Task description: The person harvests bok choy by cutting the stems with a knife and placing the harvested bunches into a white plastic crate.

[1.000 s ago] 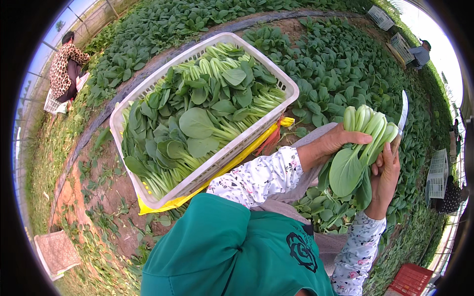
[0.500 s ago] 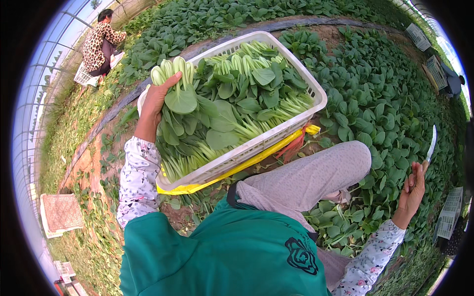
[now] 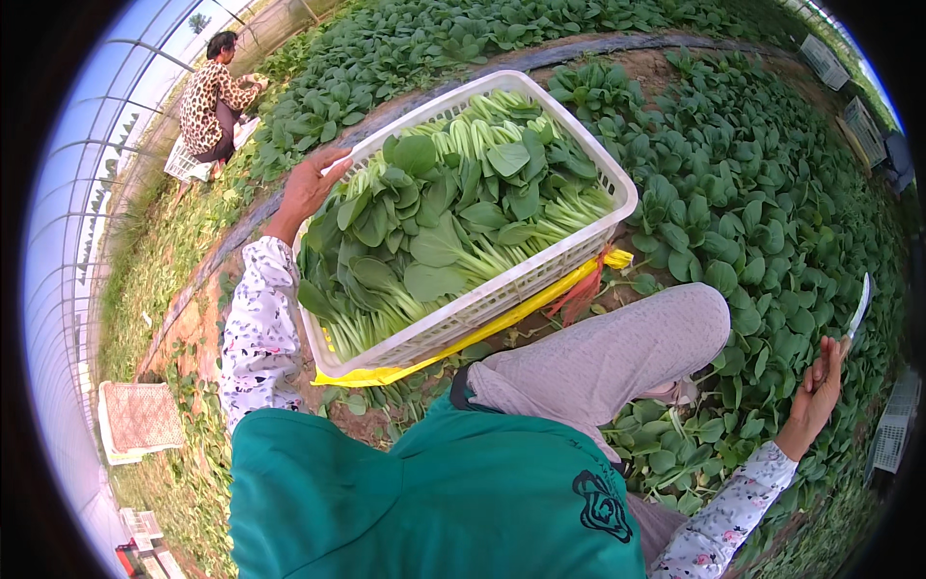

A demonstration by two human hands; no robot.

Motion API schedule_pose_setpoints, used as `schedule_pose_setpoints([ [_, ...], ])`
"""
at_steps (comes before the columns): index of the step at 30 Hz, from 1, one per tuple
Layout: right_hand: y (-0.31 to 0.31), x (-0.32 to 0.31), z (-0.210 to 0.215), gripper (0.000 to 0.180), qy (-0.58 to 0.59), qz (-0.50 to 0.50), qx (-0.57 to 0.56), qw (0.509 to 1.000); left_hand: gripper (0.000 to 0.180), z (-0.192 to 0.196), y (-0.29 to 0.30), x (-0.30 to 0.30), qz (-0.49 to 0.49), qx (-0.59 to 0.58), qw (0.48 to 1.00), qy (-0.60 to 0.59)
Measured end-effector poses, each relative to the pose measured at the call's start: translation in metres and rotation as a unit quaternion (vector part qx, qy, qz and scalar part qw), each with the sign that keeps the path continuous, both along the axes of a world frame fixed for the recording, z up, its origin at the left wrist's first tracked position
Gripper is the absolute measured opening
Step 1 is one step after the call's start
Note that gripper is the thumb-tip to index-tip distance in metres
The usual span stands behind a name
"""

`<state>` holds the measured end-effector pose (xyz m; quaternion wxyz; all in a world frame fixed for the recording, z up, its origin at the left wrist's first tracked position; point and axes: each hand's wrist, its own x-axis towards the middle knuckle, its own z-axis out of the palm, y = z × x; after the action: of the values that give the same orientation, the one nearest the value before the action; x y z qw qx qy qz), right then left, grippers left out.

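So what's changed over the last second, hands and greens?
The left hand carried the bunch of greens from beside the knife across to the white basket, let it go there, and now rests open at the basket's far left rim. The right hand swung out right over the plants, still gripping the knife. The basket stayed put.

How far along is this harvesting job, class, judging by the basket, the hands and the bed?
Done: the white basket is heaped with cut greens. In hand: the left hand rests at the basket's far rim, and the right hand holds a knife. Left: many uncut plants fill the bed.
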<state>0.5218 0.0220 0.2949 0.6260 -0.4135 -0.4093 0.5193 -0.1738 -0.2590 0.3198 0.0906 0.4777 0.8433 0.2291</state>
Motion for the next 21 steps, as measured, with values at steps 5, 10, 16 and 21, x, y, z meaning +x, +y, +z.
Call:
schedule_pose_setpoints([
  [5,-0.005,-0.013,-0.014,0.05,-0.021,0.014,-0.029,0.999,0.058,-0.085,0.025,0.062,-0.117,-0.108,0.956,0.245],
  [10,-0.024,-0.008,-0.003,0.047,-0.062,-0.024,-0.044,0.997,0.056,-0.151,0.051,0.079,-0.103,-0.14,0.942,0.287],
  [16,-0.027,0.008,-0.014,0.046,-0.062,-0.032,-0.079,0.994,0.056,-0.207,0.063,0.068,-0.109,-0.06,0.955,0.268],
  [21,-0.039,0.019,0.016,0.049,-0.061,-0.019,-0.023,0.998,0.063,-0.139,0.063,0.071,-0.158,-0.086,0.958,0.224],
])
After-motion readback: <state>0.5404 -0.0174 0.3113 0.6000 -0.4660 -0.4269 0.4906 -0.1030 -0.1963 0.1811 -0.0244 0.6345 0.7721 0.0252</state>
